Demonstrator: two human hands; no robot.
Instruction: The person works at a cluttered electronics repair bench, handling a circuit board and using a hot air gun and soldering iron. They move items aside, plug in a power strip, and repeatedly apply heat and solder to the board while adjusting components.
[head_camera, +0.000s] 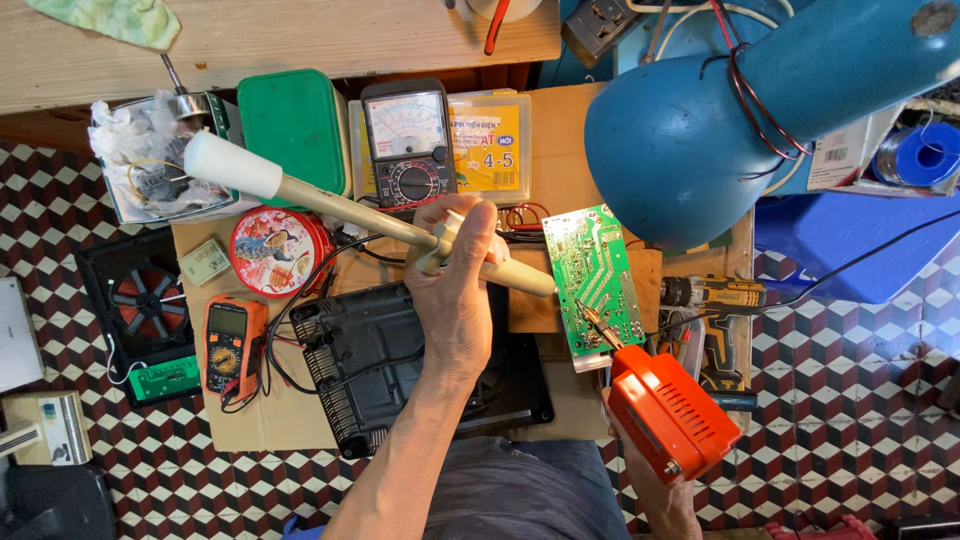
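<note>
My left hand (455, 290) grips a long cream desoldering pump (330, 200) that slants from upper left down to its tip near a green circuit board (595, 283). My right hand (655, 490), mostly hidden at the bottom right, holds an orange soldering gun (668, 410) whose metal tip touches the lower part of the board. The board lies on a brown work surface (560, 130), track side up. A black appliance base (385, 365) lies under my left forearm.
An analog multimeter (408, 145), a yellow parts box (490, 145), a green box (292, 125), a round red tin (280, 250) and an orange digital multimeter (232, 345) surround the work. A blue lamp shade (680, 150) hangs at upper right; a cordless drill (715, 300) lies beside the board.
</note>
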